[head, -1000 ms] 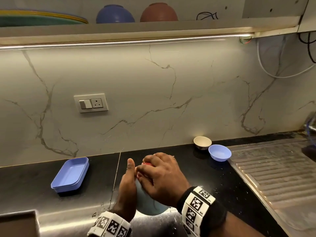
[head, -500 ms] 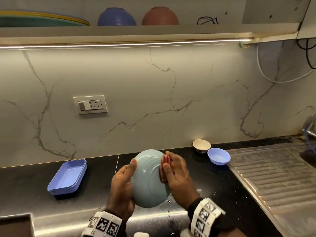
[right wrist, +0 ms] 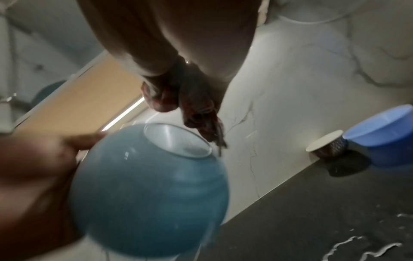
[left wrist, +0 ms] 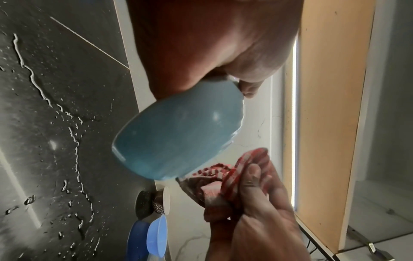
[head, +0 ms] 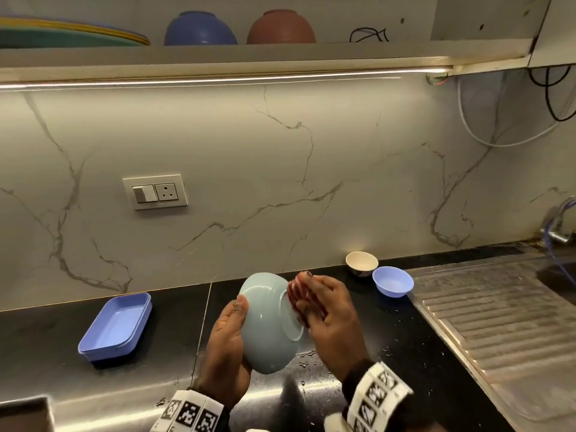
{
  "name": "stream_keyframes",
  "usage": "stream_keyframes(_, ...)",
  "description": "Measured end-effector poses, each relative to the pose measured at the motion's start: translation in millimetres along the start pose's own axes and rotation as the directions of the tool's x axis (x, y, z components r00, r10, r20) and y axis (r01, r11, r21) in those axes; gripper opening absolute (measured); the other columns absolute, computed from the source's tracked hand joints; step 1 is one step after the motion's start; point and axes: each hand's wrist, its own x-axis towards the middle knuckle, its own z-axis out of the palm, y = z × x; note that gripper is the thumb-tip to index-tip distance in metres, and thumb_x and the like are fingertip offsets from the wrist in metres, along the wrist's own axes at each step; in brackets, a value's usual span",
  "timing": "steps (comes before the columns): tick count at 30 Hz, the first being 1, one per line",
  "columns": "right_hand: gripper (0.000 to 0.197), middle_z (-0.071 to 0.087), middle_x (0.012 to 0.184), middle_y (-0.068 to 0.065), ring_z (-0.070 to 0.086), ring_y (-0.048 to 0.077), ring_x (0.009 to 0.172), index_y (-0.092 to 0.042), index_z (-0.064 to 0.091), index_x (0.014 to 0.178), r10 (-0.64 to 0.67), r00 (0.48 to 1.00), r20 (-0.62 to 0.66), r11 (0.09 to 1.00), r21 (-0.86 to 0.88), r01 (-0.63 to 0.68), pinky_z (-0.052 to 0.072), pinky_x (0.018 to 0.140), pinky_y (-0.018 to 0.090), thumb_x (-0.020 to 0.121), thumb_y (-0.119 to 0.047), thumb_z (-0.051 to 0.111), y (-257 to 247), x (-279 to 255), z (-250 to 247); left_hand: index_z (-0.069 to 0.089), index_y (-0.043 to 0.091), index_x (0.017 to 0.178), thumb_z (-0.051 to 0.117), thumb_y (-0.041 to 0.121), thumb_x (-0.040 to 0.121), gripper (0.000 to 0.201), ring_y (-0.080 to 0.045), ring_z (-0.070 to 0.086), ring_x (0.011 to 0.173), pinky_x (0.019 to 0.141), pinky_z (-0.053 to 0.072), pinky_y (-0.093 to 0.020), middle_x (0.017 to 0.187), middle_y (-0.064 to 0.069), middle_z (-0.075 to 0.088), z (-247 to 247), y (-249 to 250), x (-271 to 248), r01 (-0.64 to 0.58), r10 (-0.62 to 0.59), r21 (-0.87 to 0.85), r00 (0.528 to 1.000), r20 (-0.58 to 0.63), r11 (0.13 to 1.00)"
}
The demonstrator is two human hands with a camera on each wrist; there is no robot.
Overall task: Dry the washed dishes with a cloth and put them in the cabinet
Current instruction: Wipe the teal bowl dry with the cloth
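Your left hand grips the pale blue glazed ceramic bowl by its rim, thumb curled over the edge, holding it above the near part of the black stone counter with its base turned to the right. Your right hand has its fingers closed on the bunched red-and-white striped cloth and presses it against the base of the bowl.

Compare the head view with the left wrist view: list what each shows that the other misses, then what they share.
Only the head view: the rectangular blue plastic tray, the wall socket, the dark blue bowl and brown bowl on the shelf.

Only the left wrist view: the right thumb pinching the cloth's folds.

Both: the left hand holding the pale blue ceramic bowl, the right hand pressing the red-and-white striped cloth against it, the small cream bowl and light blue plastic bowl.
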Motion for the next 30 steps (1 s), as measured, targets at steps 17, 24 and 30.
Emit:
stream_keyframes(17,0.037,0.044,0.147,-0.019,0.04,0.01,0.14,-0.036,0.064,0.125,-0.342,0.901,0.267,0.921,-0.096,0.378,0.04,0.111,0.03,0.092,-0.02,0.057,16,-44,9,0.06,0.014,0.129,0.045,0.052,0.098,0.051,-0.047,0.07,0.097,0.071,0.058,-0.055,0.116,-0.027,0.069,-16,-6,2,0.128,-0.124,-0.185,0.992,0.03,0.974)
stream_keyframes(24,0.053,0.047,0.144,-0.018,0.049,0.013,0.134,-0.039,0.065,0.123,-0.176,0.97,0.168,0.981,-0.05,0.186,0.05,0.103,0.04,0.086,-0.003,0.07,42,-52,9,0.058,0.021,0.133,0.046,0.052,0.097,0.05,-0.046,0.064,0.111,0.076,0.056,-0.061,0.124,-0.02,0.068,-20,-2,7,0.099,-0.11,-0.196,0.993,-0.047,0.976)
stream_keyframes(30,0.028,0.048,0.145,0.002,0.041,0.026,0.14,-0.029,0.067,0.124,-0.445,0.872,0.204,0.863,-0.16,0.478,0.032,0.116,0.034,0.104,-0.03,0.047,6,-51,22,0.055,0.016,0.137,0.048,0.056,0.096,0.058,-0.047,0.064,0.111,0.079,0.057,-0.059,0.124,-0.025,0.067,-13,-1,6,0.103,-0.126,-0.256,0.989,-0.075,0.961)
